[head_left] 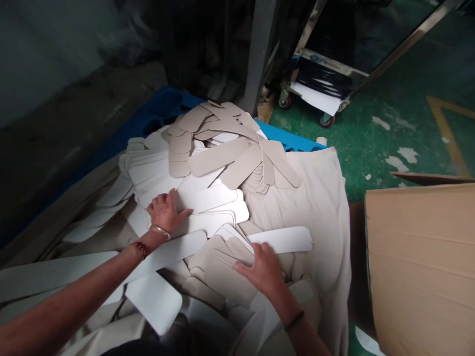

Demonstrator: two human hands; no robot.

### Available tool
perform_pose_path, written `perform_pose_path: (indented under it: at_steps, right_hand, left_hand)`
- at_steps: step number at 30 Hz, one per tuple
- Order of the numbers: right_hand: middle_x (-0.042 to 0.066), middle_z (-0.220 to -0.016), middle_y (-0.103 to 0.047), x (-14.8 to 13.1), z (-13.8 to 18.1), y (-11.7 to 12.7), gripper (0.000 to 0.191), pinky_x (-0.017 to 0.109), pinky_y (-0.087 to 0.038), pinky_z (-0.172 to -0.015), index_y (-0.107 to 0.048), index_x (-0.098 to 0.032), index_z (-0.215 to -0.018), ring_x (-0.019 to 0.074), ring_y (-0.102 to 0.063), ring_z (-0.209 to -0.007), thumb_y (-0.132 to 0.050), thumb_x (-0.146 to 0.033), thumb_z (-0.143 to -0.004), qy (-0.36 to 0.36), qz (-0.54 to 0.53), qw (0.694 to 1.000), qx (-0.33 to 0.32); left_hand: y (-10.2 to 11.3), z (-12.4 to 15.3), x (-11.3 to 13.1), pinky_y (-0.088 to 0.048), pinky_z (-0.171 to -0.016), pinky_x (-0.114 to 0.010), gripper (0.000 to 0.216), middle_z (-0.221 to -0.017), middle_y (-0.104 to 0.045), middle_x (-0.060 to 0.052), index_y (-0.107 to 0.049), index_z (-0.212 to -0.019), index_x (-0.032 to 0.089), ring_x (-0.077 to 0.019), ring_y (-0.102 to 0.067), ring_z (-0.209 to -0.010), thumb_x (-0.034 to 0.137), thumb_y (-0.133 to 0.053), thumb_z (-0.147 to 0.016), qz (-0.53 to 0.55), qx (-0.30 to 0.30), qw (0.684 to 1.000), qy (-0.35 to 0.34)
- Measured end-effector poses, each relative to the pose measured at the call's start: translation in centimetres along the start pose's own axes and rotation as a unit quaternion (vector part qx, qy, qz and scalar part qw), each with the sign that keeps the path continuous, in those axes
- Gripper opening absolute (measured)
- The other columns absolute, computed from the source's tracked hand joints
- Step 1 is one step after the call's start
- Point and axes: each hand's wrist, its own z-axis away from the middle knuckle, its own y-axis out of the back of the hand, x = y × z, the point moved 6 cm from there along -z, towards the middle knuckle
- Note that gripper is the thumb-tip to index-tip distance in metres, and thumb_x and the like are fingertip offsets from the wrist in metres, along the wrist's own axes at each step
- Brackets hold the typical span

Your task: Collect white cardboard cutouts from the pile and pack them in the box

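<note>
Cardboard strips [208, 198], rounded at the ends, lie heaped on a beige cloth [319, 207] ahead of you, spreading from your 9 o'clock to 1 o'clock. Your left hand [165, 211] rests flat on the white strips at 11 o'clock, fingers spread wide and gripping nothing. Your right hand [261, 269] lies palm down at 12 o'clock on a fanned beige stack [218, 264], fingers open, holding nothing yet.

These pieces look thin, light and fairly stiff, and their smooth faces will likely slide over one another, so square a stack at its long edges and pinch it near the middle instead of lifting by one end.

A large carton [423, 267] walls off your 3 o'clock, and the cloth's edge drops to the green floor [389, 99] at 2 o'clock. Loose strips crowd your 9 o'clock; open room lies over the bare cloth at 1 o'clock.
</note>
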Motion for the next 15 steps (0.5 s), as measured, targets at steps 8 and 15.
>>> perform_pose_path:
  at_steps: [8,15]
  right_hand:
    - [0.011,-0.099,-0.057,-2.0,1.0,-0.8,0.062,0.044,-0.040,-0.095,-0.062,-0.010,-0.093,0.0291,-0.048,-0.099,-0.088,-0.045,-0.049,0.085,0.050,0.995,-0.015]
    - [0.019,-0.126,-0.049,0.3,-3.4,2.0,0.075,0.045,-0.018,-0.115,-0.065,-0.007,-0.101,0.0314,-0.040,-0.122,-0.084,-0.057,-0.049,0.092,0.083,0.992,-0.011]
  left_hand:
    - [0.7,-0.8,2.2,-0.042,-0.093,-0.037,0.055,-0.113,-0.050,-0.018,-0.055,-0.121,0.008,-0.0313,-0.050,-0.107,0.045,-0.064,-0.080,-0.006,-0.207,0.976,-0.068]
    - [2.1,-3.7,5.4,-0.039,-0.096,-0.041,0.046,-0.119,-0.050,-0.019,-0.062,-0.114,0.010,-0.0338,-0.047,-0.109,0.033,-0.067,-0.075,-0.056,-0.232,0.948,-0.211]
